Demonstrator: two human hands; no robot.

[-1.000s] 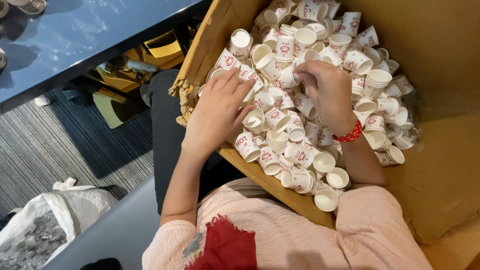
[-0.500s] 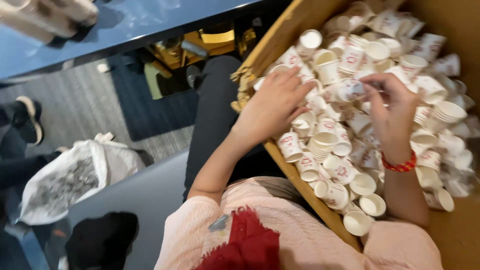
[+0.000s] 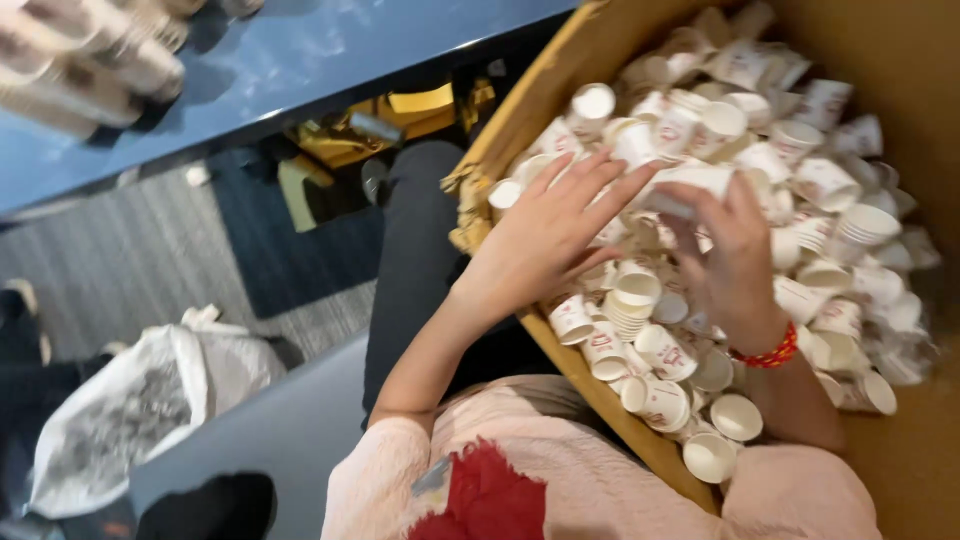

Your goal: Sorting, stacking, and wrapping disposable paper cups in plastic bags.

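Paper cups [image 3: 700, 180] between left hand [image 3: 545, 235] and right hand [image 3: 735, 270]; cardboard box [image 3: 900, 60] around

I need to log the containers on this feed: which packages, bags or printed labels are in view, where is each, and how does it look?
Cardboard box: right, large, brown, open, under both hands.
Paper cups: loose inside the box, small, white, red printed marks.
Cup stacks: top left on the blue table, blurred, pale.
Plastic bag: lower left on the floor, white, crumpled.
No signs or screens.
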